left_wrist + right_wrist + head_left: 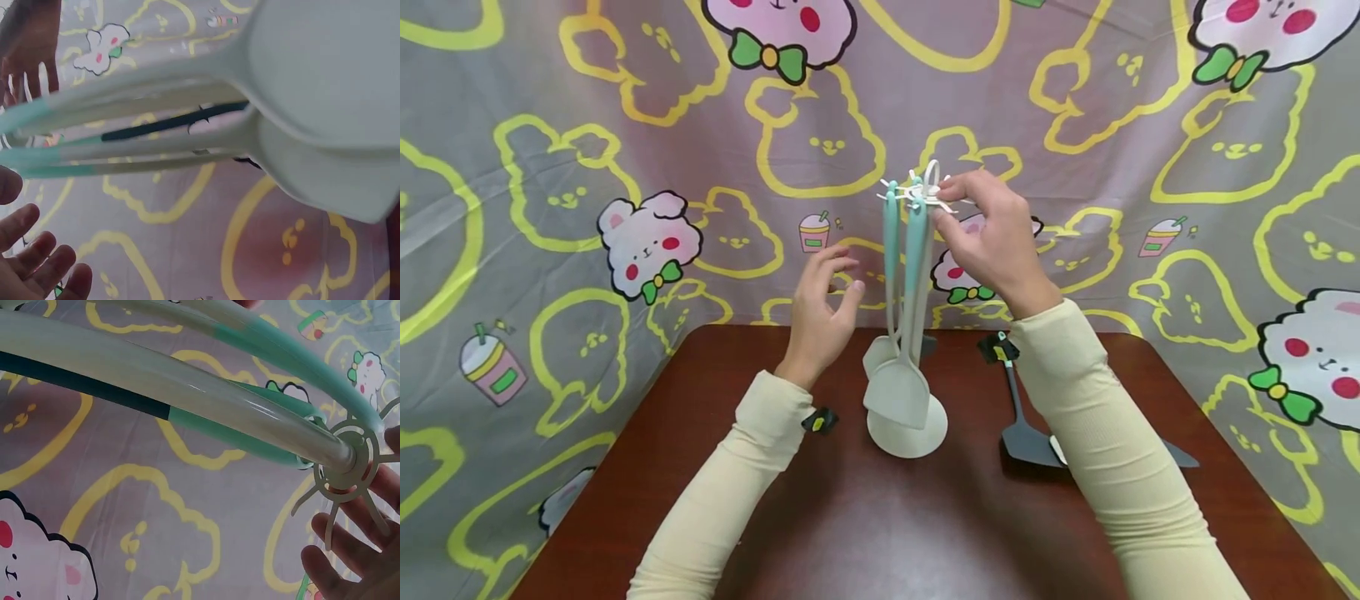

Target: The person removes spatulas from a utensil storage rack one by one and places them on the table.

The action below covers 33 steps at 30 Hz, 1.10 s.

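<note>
A white utensil stand (927,442) with a round base stands upright on the table. Its top is a hook ring (320,478) with spokes around it. My right hand (992,229) pinches the edge of that ring between thumb and fingers. Several utensils with mint-green handle ends hang from the hooks, among them a pale turner (897,392) at the front. A dark-shafted utensil (169,125) hangs among the pale ones, its head hidden. To the left of the hanging handles, my left hand (823,308) is held up with fingers loosely spread, holding nothing.
On the brown table (700,417), right of the stand, lies a dark grey turner (1030,443). Another dark piece (1180,454) is partly covered by my right forearm. A patterned cloth (647,158) hangs behind the table and along its sides.
</note>
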Available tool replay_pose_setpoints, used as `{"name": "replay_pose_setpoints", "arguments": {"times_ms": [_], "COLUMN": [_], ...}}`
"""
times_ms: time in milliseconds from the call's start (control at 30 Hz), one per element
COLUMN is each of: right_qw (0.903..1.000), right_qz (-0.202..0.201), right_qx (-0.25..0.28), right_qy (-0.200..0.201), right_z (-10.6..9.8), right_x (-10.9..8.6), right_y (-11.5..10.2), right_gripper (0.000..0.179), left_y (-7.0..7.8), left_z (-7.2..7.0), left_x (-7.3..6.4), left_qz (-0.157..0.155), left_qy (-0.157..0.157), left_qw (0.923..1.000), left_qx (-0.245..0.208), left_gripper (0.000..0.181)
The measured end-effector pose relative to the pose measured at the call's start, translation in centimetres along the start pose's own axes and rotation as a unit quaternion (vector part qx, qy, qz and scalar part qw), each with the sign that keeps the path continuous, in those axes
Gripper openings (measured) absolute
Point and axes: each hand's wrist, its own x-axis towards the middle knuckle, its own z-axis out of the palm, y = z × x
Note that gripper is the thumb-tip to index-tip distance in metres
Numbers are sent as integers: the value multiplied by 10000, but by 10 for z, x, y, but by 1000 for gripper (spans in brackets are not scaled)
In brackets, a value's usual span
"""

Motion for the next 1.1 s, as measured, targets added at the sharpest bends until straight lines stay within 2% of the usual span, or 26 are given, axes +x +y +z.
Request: {"name": "replay_pose_setpoints", "arguments": {"times_ms": [233, 500, 733, 867, 1100], "right_qw": [9995, 9981, 9967, 9952, 9942], "right_qz": [-134, 113, -337, -556, -500], "right_qx": [-87, -147, -379, -310, -555], "right_qy": [268, 592, 631, 747, 770], "right_z": [10, 17, 18, 19, 17], "right_x": [2, -3, -4, -3, -4], "right_y": [2, 4, 10, 12, 13], "right_gripper": [17, 19, 21, 22, 33], "left_y": [10, 11, 15, 17, 21], "left_z": [-1, 5, 12, 14, 14], "left_x": [-7, -13, -13, -13, -16], "left_qz": [34, 32, 17, 6, 151], "left_qy": [-46, -246, -314, -380, -248], "left_qw": [10000, 9997, 9995, 9993, 9996], "left_qx": [-78, -88, -101, -60, -31], "left_gripper": [25, 23, 22, 23, 23]}}
